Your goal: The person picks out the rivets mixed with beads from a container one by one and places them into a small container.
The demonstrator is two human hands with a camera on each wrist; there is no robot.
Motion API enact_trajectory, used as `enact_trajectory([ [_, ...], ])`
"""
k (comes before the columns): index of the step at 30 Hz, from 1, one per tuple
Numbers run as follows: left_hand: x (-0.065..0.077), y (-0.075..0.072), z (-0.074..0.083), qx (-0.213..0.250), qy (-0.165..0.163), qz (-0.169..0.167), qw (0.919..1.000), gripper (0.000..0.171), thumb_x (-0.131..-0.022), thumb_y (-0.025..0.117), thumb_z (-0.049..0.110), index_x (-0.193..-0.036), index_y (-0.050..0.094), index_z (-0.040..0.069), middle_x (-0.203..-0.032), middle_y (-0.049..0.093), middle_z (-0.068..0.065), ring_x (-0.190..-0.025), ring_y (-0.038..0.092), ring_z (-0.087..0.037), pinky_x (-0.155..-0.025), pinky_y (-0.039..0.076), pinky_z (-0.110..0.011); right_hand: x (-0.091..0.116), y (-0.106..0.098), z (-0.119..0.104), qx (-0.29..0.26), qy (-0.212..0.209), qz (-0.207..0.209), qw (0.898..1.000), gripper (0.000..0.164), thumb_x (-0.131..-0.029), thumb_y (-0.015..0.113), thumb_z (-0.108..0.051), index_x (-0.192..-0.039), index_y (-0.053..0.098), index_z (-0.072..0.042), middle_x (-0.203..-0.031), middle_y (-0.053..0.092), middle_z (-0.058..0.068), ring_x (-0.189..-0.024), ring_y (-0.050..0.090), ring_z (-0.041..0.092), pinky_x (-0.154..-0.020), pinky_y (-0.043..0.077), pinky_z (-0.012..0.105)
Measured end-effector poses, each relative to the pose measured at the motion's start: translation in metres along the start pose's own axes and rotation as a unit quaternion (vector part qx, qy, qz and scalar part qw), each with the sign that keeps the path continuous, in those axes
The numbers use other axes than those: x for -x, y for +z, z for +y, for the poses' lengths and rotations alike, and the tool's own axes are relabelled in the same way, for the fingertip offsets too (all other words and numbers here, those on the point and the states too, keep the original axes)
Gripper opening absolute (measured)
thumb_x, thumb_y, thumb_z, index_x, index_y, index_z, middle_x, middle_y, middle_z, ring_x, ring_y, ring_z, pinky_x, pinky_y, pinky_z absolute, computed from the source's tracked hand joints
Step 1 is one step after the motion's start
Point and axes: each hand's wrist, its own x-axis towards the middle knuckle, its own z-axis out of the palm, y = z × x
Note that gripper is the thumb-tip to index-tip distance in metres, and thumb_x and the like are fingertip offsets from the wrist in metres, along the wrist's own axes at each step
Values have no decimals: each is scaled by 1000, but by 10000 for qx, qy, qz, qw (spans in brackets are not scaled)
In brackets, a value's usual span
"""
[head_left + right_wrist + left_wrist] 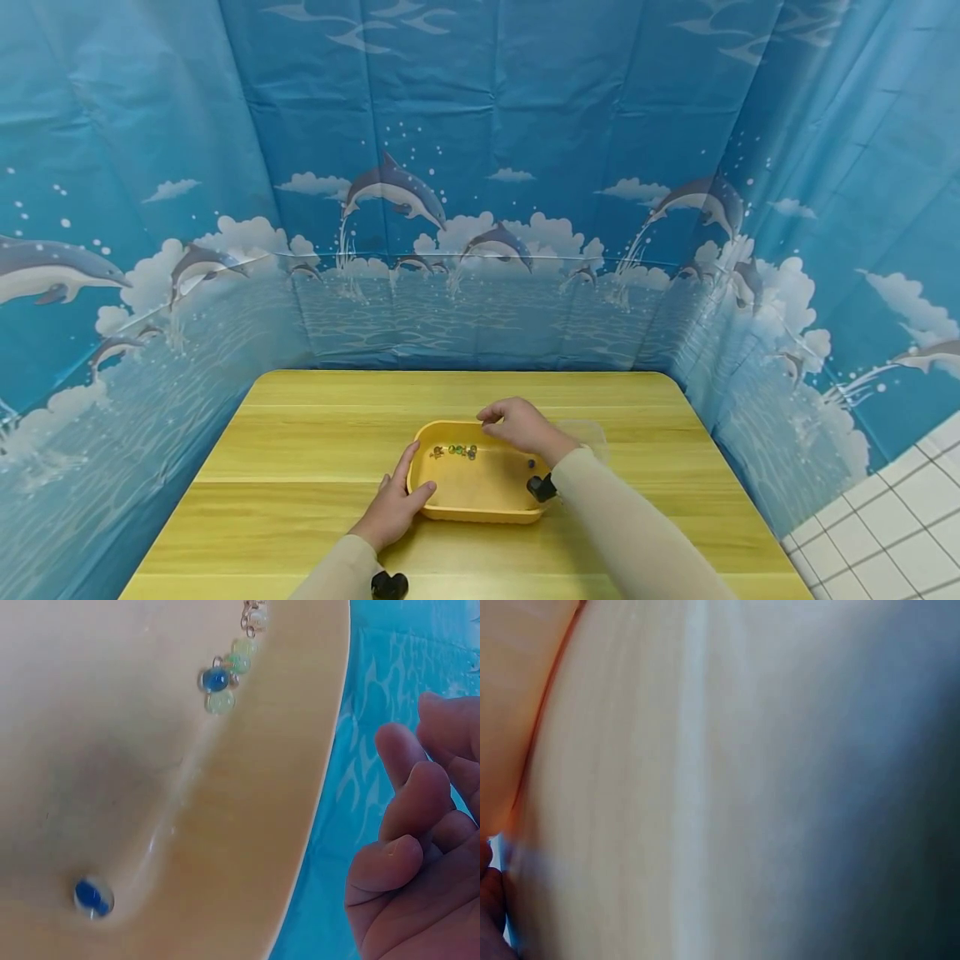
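Note:
My left hand point(393, 504) grips the left side of a yellow plastic tray point(480, 514), thumb over the near-left rim and fingers along the outside. In the left wrist view only a bit of the tray's wall point(514, 697) and some fingertips show at the left edge. My right hand point(521, 425) hovers above the far rim, fingers loosely curled; nothing shows between them in the right wrist view. Inside the tray, several glass marbles and small metal rings point(238, 661) lie in a row along the far-left side. One blue-and-clear marble point(94, 898) sits alone near the right end.
A clear, see-through dish or lid point(592, 435) lies on the wooden table point(300, 467) behind my right wrist. Blue dolphin-print sheeting point(480, 167) hangs round the table's back and sides. White tiles point(900, 517) show at the lower right.

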Motion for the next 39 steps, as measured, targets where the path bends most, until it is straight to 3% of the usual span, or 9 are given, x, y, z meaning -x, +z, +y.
enact_trajectory([
  [7,0,-2,0,-36,-9,-38,10000,71,-88,54,52,-145,11,48,-148,35,-7,-136,2,-53,-102,8,-73,-12,15,-6,27,-80,-103,9999,27,-90,61,-25,-116,66,-18,-101,64,-11,-99,58,12,-84,50,36],
  [18,0,-3,1,-36,75,-73,9999,71,-89,54,51,-145,10,47,-150,33,-6,-136,3,-53,-102,6,-73,-27,41,-20,11,146,-302,9994,26,-89,62,-24,-114,67,-17,-101,67,-10,-91,61,9,-79,52,34],
  [26,1,-4,3,-34,76,-74,9999,71,-89,54,50,-146,11,46,-149,34,-6,-137,4,-51,-104,5,-71,-39,59,-14,111,34,-463,9989,24,-88,63,-24,-111,68,-17,-99,67,-10,-81,61,6,-68,52,27],
  [33,1,-4,2,-86,23,-49,9999,70,-89,54,51,-145,11,48,-147,36,-8,-136,3,-53,-102,8,-73,-41,66,-14,233,46,-526,9983,22,-88,64,-23,-109,70,-20,-100,67,-10,-89,61,7,-75,53,28],
  [39,0,-3,1,-88,-14,-18,10000,70,-89,54,51,-145,12,47,-147,37,-8,-136,3,-53,-101,11,-73,-41,70,-10,165,93,-674,9975,21,-88,64,-20,-108,71,-19,-101,68,-9,-86,61,7,-73,53,29],
])
